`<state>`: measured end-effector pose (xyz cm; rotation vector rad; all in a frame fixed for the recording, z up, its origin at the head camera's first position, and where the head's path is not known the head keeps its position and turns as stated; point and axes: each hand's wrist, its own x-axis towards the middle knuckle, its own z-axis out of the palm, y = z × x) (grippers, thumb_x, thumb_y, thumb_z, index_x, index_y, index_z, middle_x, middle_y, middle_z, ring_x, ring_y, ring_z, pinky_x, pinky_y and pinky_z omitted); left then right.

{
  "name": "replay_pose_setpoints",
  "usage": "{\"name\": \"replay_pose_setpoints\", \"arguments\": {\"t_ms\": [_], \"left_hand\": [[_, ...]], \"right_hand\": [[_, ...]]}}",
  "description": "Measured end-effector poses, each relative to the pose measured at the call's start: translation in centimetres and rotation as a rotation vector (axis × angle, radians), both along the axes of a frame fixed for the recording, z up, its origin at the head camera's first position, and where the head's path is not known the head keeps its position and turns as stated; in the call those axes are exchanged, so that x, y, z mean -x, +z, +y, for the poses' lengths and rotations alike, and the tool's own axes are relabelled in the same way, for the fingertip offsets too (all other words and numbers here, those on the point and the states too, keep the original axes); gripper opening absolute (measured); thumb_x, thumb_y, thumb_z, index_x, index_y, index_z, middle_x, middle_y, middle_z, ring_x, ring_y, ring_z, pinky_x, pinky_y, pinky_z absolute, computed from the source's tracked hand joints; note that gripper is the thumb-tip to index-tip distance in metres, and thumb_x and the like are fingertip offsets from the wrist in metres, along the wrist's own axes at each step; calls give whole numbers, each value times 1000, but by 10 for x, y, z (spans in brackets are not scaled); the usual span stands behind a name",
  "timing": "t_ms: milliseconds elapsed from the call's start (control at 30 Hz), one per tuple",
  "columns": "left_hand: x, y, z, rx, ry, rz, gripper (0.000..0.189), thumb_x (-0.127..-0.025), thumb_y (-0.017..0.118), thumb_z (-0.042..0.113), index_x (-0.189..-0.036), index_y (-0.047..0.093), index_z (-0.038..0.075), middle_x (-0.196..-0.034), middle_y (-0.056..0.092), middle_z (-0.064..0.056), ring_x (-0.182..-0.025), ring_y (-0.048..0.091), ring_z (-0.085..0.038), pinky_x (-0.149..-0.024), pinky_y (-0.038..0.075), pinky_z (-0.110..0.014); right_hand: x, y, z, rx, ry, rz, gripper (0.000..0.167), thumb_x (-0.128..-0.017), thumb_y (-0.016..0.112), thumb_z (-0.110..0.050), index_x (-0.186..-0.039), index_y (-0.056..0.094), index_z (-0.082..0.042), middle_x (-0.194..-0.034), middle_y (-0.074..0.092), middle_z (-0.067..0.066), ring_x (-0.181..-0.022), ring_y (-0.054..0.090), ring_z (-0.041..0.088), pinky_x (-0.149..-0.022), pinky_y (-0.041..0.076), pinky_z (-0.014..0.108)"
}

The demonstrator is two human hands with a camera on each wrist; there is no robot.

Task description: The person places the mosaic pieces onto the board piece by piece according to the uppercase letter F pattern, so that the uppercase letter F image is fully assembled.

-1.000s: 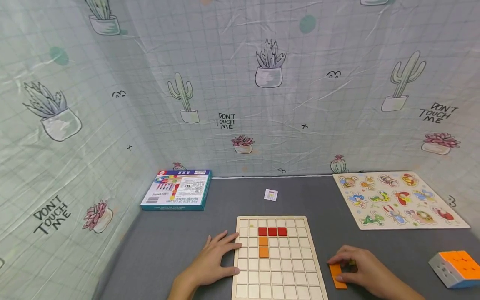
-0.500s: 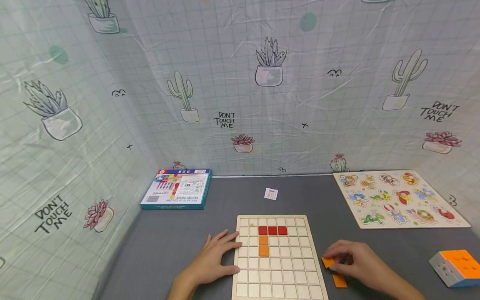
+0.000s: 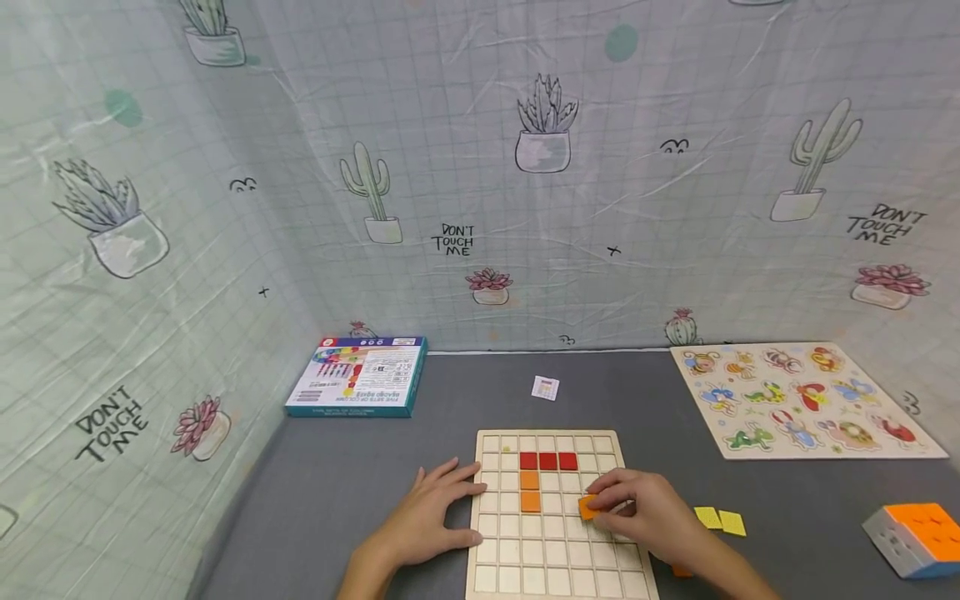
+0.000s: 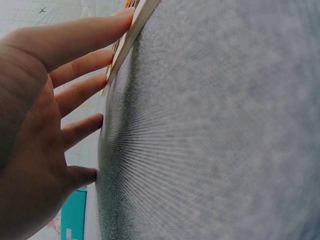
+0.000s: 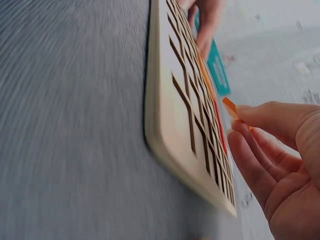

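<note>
A wooden grid board (image 3: 510, 553) lies on the grey table. Set in its cells are three red tiles (image 3: 548, 461) in a row and two orange tiles (image 3: 530, 491) below the leftmost red one. My left hand (image 3: 430, 521) is spread, its fingertips and thumb at the board's left edge. Over the board's right part, my right hand (image 3: 640, 510) pinches an orange tile (image 3: 588, 507) between thumb and fingers; the right wrist view shows this tile (image 5: 230, 106) tilted at the fingertips. Another orange tile (image 3: 682, 572) lies on the table, partly hidden under the right forearm.
Two yellow tiles (image 3: 720, 520) lie right of my right hand. A puzzle cube (image 3: 917, 540) stands at the far right. An insect puzzle board (image 3: 806, 404) is at the back right, a boxed toy (image 3: 358, 379) at the back left. A small printed card (image 3: 545, 387) lies behind the grid board.
My right hand has picked up an orange tile from beside the board and carried it left over the grid. The yellow tiles have come into view. My left hand stays at the board's edge.
</note>
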<state>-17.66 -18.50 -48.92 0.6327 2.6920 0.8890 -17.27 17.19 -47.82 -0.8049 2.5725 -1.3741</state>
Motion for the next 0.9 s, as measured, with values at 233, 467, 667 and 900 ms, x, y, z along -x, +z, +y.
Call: {"name": "replay_pose_setpoints", "arguments": {"t_ms": [233, 467, 667, 900], "left_hand": [[0, 1, 1, -8, -1, 6, 62, -83, 80, 48, -138, 65, 25, -160, 48, 1, -154, 32, -41, -114, 11, -84], [0, 1, 1, -3, 2, 18, 62, -83, 81, 48, -138, 66, 24, -159, 49, 1, -154, 33, -41, -113, 12, -84], [1, -1, 3, 7, 6, 14, 60, -84, 80, 48, -137, 66, 25, -160, 49, 1, -154, 33, -40, -115, 13, -83], [0, -1, 2, 11, 18, 13, 60, -83, 80, 48, -137, 66, 25, -159, 49, 1, -154, 33, -40, -115, 12, -83]], "right_hand": [[2, -3, -31, 41, 28, 54, 9, -84, 82, -15, -92, 83, -11, -100, 74, 5, -90, 66, 1, -68, 60, 20], [-1, -7, -59, 39, 46, 73, 6, -82, 85, -15, -87, 83, -13, -95, 75, -2, -88, 65, -3, -68, 59, 19], [-4, -13, -70, -15, 24, 124, 7, -79, 87, -13, -84, 83, -15, -93, 76, -5, -83, 66, -2, -66, 56, 17], [-5, -16, -74, -56, 6, 129, 9, -78, 87, -13, -86, 83, -13, -93, 76, -6, -82, 65, -3, -66, 55, 16]]}}
